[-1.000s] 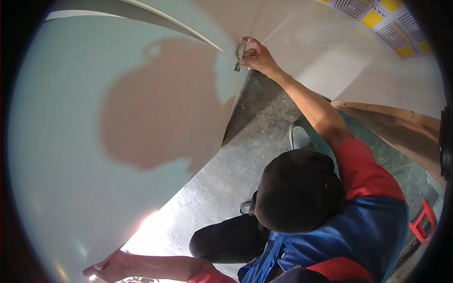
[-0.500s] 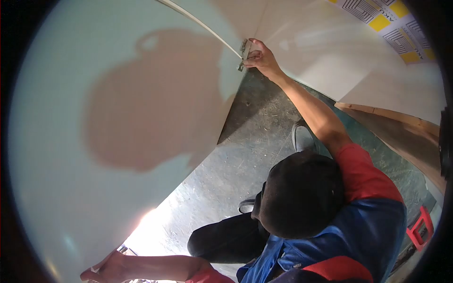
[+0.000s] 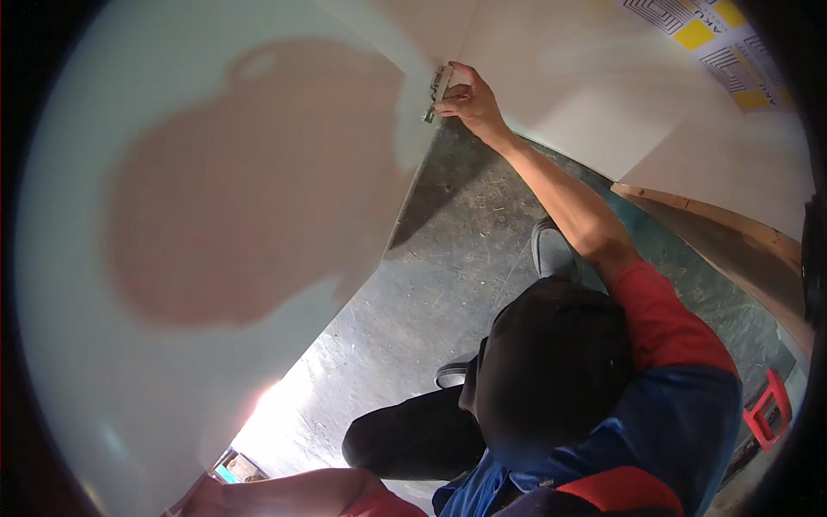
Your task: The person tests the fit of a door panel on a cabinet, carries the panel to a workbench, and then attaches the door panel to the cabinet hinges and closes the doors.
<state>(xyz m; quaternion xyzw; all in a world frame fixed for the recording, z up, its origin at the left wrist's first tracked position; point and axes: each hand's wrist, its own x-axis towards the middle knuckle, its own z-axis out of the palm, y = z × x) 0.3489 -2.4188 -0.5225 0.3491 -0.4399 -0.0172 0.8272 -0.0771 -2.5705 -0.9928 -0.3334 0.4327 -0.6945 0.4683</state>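
Note:
A large pale, smooth panel (image 3: pixel 284 370) fills the left side of the view, with a dark shadow across it. At its far corner a small metal fitting (image 3: pixel 435 90), which looks like a hinge, sits by the edge. My right hand (image 3: pixel 472 102) is closed there, thumb and fingers pinching about the fitting. Whether they also grip the panel's edge is hard to see. Down at the lower left my left hand (image 3: pixel 202 500) is closed at the panel's near edge. Its fingers are partly cut off by the frame and dim.
A white surface (image 3: pixel 568 103) lies beyond, with a yellow-and-white printed sheet (image 3: pixel 724 52). A wood-edged board (image 3: pixel 715 215) stands at the right. Beside me is a red handle (image 3: pixel 768 412). My knees and shoes are above the grey floor (image 3: pixel 448 293).
My right hand and the metal fitting have shifted slightly up and left, and the panel's edge has moved left. The thin white strip near the fitting no longer shows. My left hand sits slightly lower.

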